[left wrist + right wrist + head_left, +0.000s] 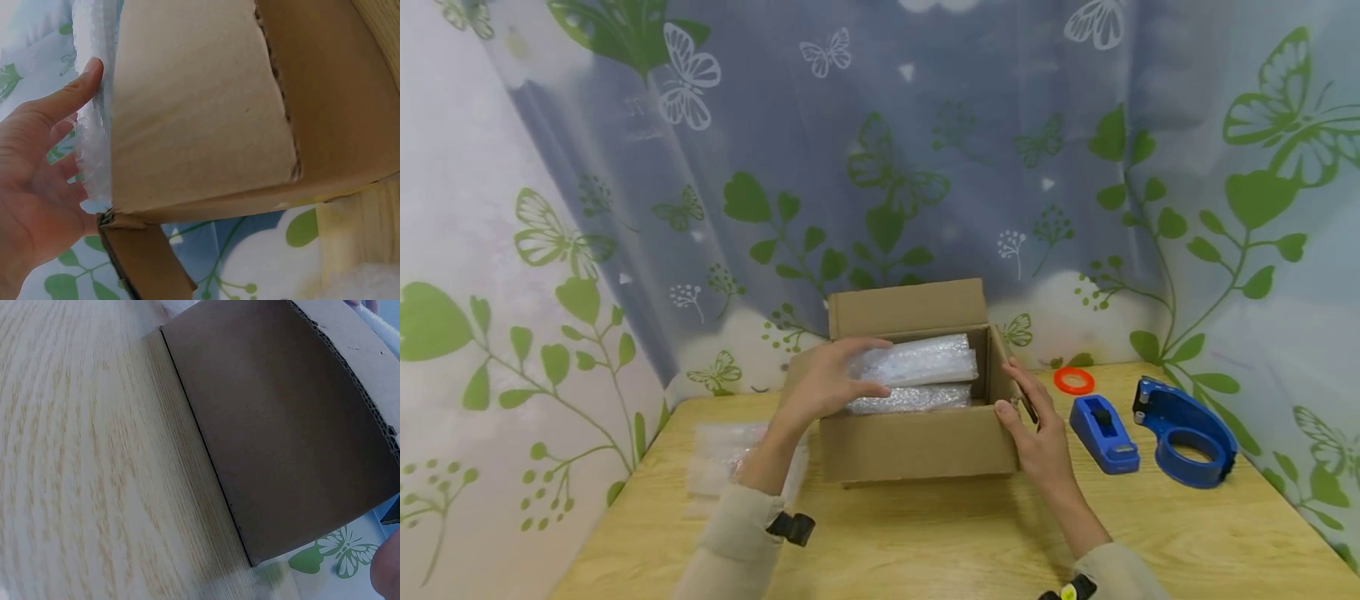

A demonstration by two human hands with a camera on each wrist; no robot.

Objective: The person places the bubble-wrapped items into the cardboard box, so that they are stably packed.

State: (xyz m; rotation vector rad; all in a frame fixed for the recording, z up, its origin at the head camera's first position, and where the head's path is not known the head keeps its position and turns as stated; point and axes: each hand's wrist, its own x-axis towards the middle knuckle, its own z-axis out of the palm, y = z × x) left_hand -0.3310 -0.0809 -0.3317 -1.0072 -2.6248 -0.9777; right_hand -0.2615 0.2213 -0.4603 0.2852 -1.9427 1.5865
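Note:
An open cardboard box (917, 447) stands on the table with its flaps spread. My left hand (826, 382) holds the left end of a bubble-wrapped package (921, 360) at the box opening; in the left wrist view the thumb lies on one side of the bubble wrap (95, 144) and the fingers on the other. A second bubble-wrapped package (917, 399) lies in the box, nearer the front wall. At the box's right side, my right hand (1041, 433) grips the edge, thumb at the front corner. Only a fingertip of it shows in the right wrist view.
Clear plastic bubble bags (722, 458) lie left of the box, partly behind the left forearm. On the right are an orange tape roll (1074, 381), a small blue tape dispenser (1103, 433) and a larger blue tape dispenser (1195, 467). A patterned curtain (985, 167) hangs behind the table.

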